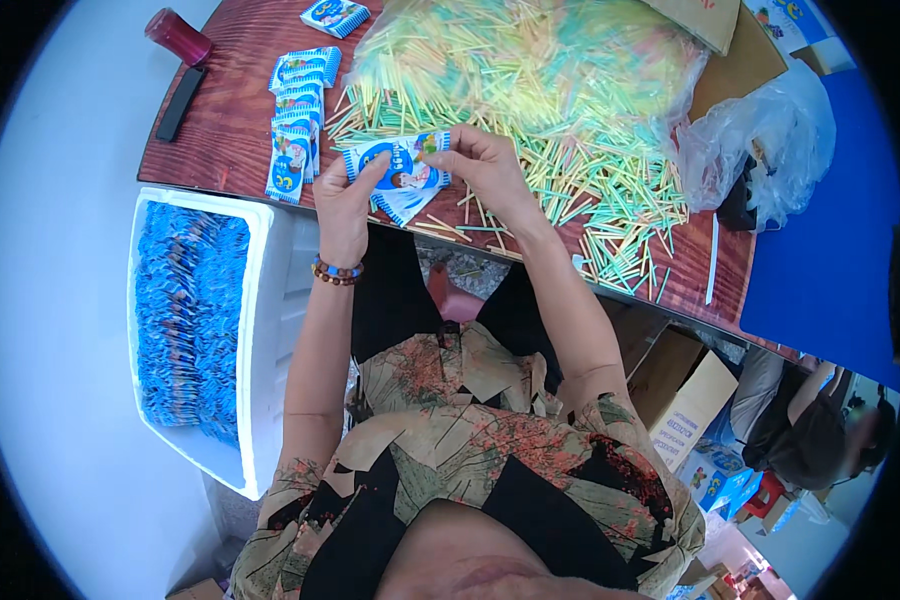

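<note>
Between my two hands is a small blue-and-white printed packet point(398, 160). My left hand point(344, 205) pinches its left end, thumb on top. The right end is pinched by the thumb and fingers of my right hand point(492, 178). Under it, another blue-and-white packet point(406, 207) shows at the table's near edge; I cannot tell whether it touches my fingers. Left of my left hand, several similar packets point(292, 122) lie overlapping in a row. Thin yellow, green and orange sticks point(595, 190) are spread loosely to the right and beyond my hands.
A clear plastic bag point(530, 60) full of sticks covers the far table point(235, 130). A white foam box point(260, 330) of packets stands at the left. A red jar point(180, 38) and black bar point(180, 104) lie far left. A crumpled bag point(785, 140) sits right; another person point(805, 420) is beyond.
</note>
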A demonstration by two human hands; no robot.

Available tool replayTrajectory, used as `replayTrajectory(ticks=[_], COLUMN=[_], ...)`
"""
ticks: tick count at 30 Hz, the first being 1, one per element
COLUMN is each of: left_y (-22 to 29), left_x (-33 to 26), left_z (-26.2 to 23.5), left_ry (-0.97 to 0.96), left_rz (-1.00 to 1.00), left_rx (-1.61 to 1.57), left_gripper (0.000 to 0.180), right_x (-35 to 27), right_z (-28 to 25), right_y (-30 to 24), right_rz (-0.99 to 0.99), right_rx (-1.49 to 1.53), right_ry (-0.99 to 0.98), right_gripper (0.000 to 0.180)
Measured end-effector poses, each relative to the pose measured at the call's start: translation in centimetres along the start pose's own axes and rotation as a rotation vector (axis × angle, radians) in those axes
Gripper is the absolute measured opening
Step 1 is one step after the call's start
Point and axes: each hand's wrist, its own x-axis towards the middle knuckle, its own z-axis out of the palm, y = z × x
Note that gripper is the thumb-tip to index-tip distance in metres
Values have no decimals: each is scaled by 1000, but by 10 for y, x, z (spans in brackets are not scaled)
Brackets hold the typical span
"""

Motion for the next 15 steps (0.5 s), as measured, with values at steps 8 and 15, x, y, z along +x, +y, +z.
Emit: replayTrajectory(ticks=[8,15], left_y=[-7,-14], left_x=[-26,-42], left_z=[17,25], left_ry=[65,161], left_rz=[-28,-59], left_rx=[-85,-194], left_gripper=[14,14], right_x=[-31,-43], right_z=[6,7], right_y=[0,-10], right_rz=[64,92], right_rx=[75,-62], right_ry=[84,153], right_gripper=[6,20])
